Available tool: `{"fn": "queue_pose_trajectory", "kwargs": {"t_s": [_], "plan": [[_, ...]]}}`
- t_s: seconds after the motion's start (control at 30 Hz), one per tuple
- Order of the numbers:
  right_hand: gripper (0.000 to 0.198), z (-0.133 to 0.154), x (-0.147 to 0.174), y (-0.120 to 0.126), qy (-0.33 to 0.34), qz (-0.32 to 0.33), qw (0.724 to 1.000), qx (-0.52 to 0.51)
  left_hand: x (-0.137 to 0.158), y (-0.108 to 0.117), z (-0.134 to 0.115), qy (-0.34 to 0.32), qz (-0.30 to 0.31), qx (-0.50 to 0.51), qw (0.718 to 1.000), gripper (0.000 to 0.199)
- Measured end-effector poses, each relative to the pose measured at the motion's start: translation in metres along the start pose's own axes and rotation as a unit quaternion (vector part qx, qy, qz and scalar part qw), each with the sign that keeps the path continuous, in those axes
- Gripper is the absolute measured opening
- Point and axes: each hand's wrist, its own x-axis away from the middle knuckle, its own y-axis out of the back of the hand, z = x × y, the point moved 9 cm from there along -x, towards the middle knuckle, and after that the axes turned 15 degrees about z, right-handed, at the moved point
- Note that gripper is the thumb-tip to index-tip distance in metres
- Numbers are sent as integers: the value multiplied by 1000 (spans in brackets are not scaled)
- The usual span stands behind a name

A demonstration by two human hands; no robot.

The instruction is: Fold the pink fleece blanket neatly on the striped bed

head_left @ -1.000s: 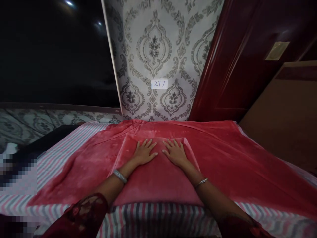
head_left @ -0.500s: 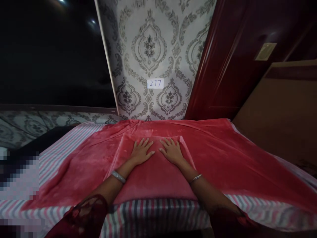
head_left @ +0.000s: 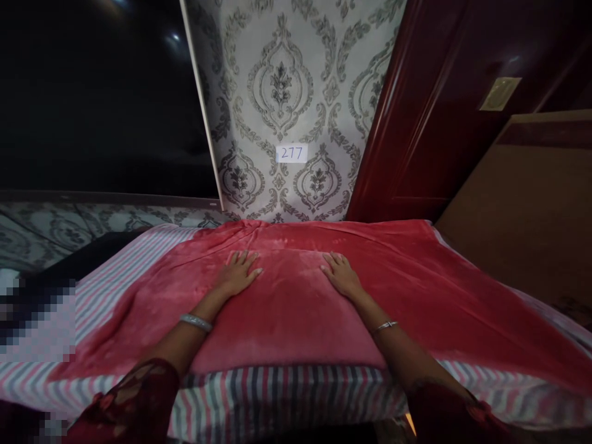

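A folded piece of red plush cloth (head_left: 291,314) lies flat on a larger spread of the same red cloth (head_left: 439,302). Near the folded piece's far left corner, my left hand (head_left: 238,274) rests palm down with its fingers apart. My right hand (head_left: 341,273) presses in the same way near the far right corner. Neither hand grips anything; both touch the plush surface. Beneath the red cloth is a striped sheet (head_left: 287,394) that hangs over the near edge.
Patterned wallpaper (head_left: 282,92) with a paper label (head_left: 291,153) reading 277 rises behind the table. A large dark screen (head_left: 102,105) stands at the left. To the right are a dark red door (head_left: 407,142) and a brown board (head_left: 531,203).
Both hands have slid apart, the left one leftward and the right one rightward, from the middle of the folded cloth to its far corners. The cloth's side edges look flatter.
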Motion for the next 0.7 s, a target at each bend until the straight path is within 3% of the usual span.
{"fn": "queue_pose_trajectory", "kwargs": {"t_s": [0.13,0.33,0.7], "plan": [[57,-3,-2,-9,33,-51,998,-2,-3,-11,5,-22,-30,9,999,72],[58,-9,-2,-10,35,-67,997,-9,0,-12,1,-33,-63,-10,997,68],[56,-5,-1,-4,17,-29,999,-5,8,-5,-7,-15,-22,3,1000,66]]}}
